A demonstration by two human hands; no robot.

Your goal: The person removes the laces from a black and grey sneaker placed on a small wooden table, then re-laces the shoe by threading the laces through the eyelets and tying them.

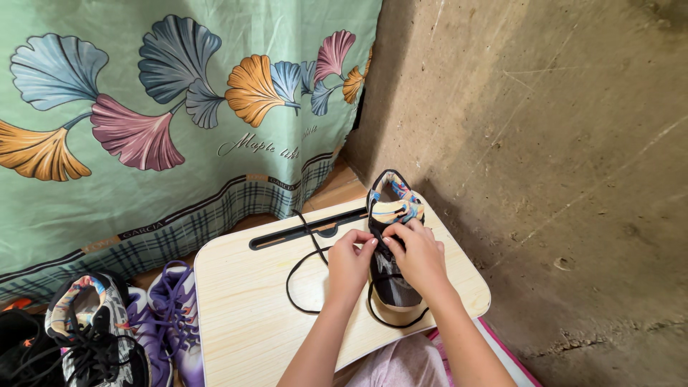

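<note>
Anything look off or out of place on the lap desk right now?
The black lace is mostly unthreaded, trailing in loose loops off the shoe across the lap desk and its slot. Both hands, left and right, work at the eyelets. No damage visible.

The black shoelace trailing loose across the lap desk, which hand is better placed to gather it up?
Probably the left hand: the black shoelace loops out on its side, while the right hand rests on the shoe.

Both forearms extend forward from the lower frame edge and converge. Left hand [349, 259]: fingers curled, thumb and fingertips pinched together. Right hand [418, 252]: palm down, fingers bent, knuckles raised, just beside the left.
</note>
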